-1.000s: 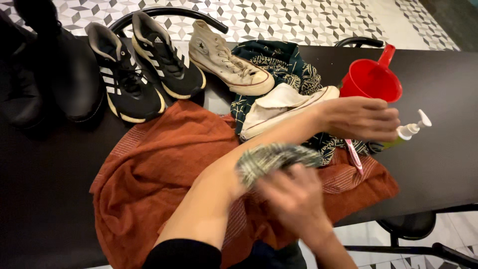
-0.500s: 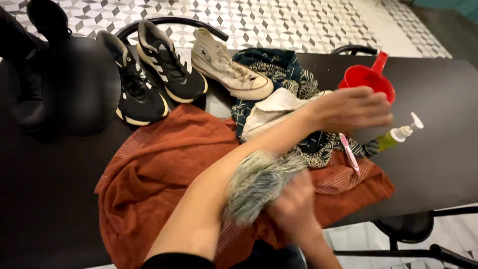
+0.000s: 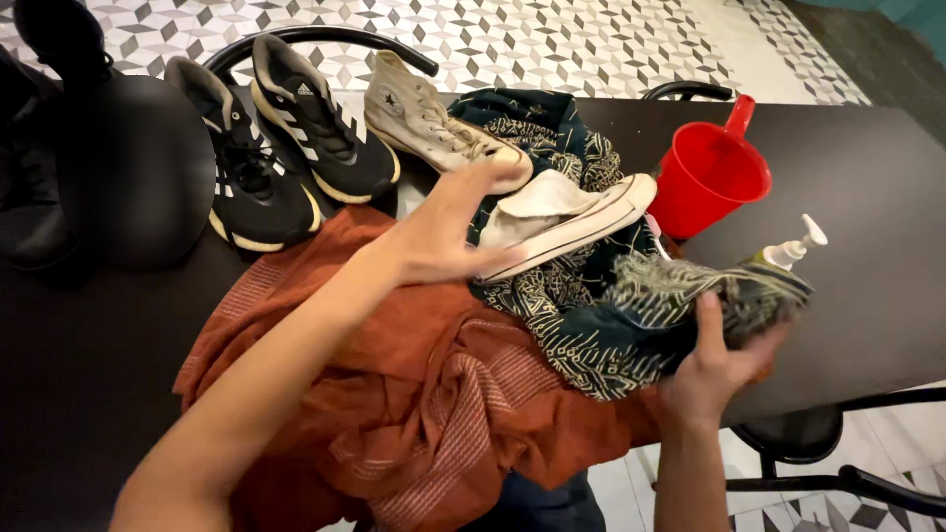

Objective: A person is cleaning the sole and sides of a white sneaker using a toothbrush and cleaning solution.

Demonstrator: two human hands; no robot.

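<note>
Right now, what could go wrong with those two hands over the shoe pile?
1. The left hand reaches across to the white sneaker lying tipped on the loose patterned cloth; pulling either could drag the other.
2. The right hand grips a blurred plaid cloth close to the pump bottle and red scoop; a swing could knock them over.
3. The rust cloth hangs over the table edge and may slide off.

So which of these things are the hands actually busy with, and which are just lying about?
In hand:
left hand, reaching at the white sneaker
right hand, gripping a checked cloth
patterned dark cloth under the sneaker

Lying about:
black sneakers
beige high-top
red scoop
pump bottle
rust-orange cloth
</note>
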